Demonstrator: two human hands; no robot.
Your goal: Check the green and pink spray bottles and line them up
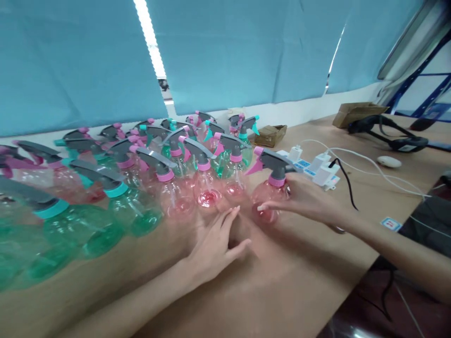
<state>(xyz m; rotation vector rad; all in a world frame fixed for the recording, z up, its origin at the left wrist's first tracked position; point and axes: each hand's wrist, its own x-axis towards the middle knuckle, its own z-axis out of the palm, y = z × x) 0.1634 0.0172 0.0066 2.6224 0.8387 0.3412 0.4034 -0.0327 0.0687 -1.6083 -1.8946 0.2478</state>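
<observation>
My right hand [303, 197] is wrapped round a clear pink spray bottle [262, 199], with a pink collar and a grey and pink trigger head, at the right end of a group of bottles. The bottle stands upright; its far side and some of my fingers are hidden. Just left of it, my left hand [216, 244] is over the table with fingers stretched out and thumb apart, holding nothing. Nearest to its fingertips is another pink spray bottle [207, 188]. Green spray bottles [136, 211] with teal collars stand farther left.
Many more spray bottles fill the back left of the brown table [282, 291]. A small cardboard box [270, 136] is behind them. White chargers [322, 166] on a power strip, cables, a white mouse [389, 162] and a black headset [387, 134] lie to the right.
</observation>
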